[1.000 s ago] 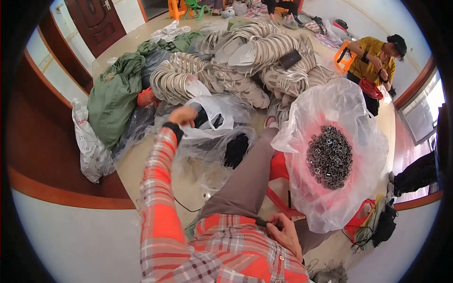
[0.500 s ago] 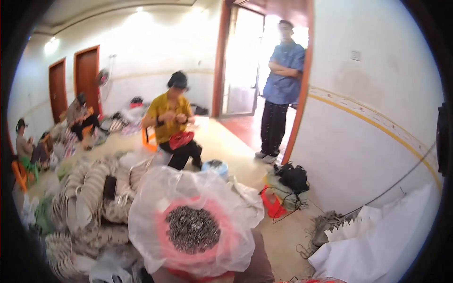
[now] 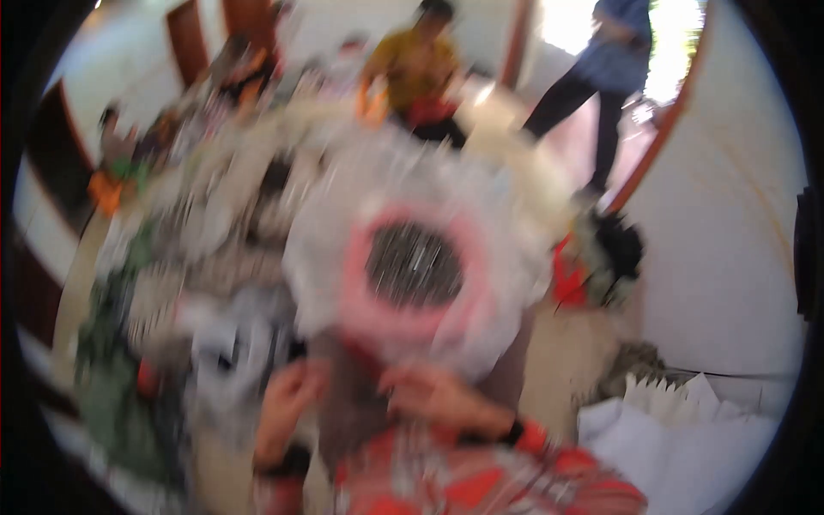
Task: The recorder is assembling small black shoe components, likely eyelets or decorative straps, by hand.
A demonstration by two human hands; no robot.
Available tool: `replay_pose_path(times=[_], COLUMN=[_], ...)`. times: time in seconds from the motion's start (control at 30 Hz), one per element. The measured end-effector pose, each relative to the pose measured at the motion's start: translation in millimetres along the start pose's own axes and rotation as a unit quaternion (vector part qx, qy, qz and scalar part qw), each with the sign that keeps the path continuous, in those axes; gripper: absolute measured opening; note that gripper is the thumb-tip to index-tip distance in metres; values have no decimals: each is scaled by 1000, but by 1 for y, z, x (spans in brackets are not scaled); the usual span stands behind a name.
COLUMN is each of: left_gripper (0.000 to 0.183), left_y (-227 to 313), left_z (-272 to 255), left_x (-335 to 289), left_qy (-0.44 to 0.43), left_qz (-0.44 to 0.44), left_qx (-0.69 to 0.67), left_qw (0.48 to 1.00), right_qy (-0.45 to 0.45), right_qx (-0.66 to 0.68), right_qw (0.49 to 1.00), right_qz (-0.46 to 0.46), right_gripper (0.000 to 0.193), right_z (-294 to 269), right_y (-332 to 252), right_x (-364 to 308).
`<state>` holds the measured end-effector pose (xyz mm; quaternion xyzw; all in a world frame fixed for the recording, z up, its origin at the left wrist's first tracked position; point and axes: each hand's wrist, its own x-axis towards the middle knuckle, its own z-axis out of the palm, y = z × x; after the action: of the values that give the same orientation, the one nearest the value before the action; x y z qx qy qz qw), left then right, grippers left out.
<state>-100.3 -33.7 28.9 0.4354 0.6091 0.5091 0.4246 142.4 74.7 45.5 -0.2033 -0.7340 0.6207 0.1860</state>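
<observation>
A pinkish-red basin (image 3: 354,300) rests on my lap, draped with a cloudy clear plastic bag (image 3: 322,257) that spreads wide over its rim. Many small dark, shiny metal pieces (image 3: 414,264) lie heaped in its middle. My left hand (image 3: 293,399) hovers near my left thigh, just below the bag's edge, its fingers smeared by motion. Close to the basin's near side is my right hand (image 3: 442,402), with its fingers pointing left and blurred too. Nothing can be made out in either hand. Dark bands circle both wrists, and my sleeves are red plaid.
Stacks of beige ribbed material (image 3: 197,215) and plastic bags (image 3: 236,343) cover the floor at left. A seated person in yellow (image 3: 416,64) works ahead; another in blue (image 3: 614,51) stands in the doorway. A black bag (image 3: 620,249) and white sheets (image 3: 669,451) lie at right.
My view has tilted down and swung left, so the basin and people sit higher and farther right. Both my hands and plaid sleeves now show. The standing person's legs are spread apart now.
</observation>
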Motion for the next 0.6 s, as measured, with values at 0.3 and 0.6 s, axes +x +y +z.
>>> replay_pose_path(times=[0.3,0.6], left_gripper=[25,18], left_y=[17,4], left_z=[76,89], left_x=[28,29], left_qy=[-139,-138], left_qz=[72,-55], left_qx=[-130,-277], left_qw=[979,949], right_qy=[65,157], right_qx=[180,-75], right_qw=[981,983], right_qz=[-43,-59], right_gripper=[23,24], right_z=[-10,-1], right_y=[13,10], right_x=[4,-5])
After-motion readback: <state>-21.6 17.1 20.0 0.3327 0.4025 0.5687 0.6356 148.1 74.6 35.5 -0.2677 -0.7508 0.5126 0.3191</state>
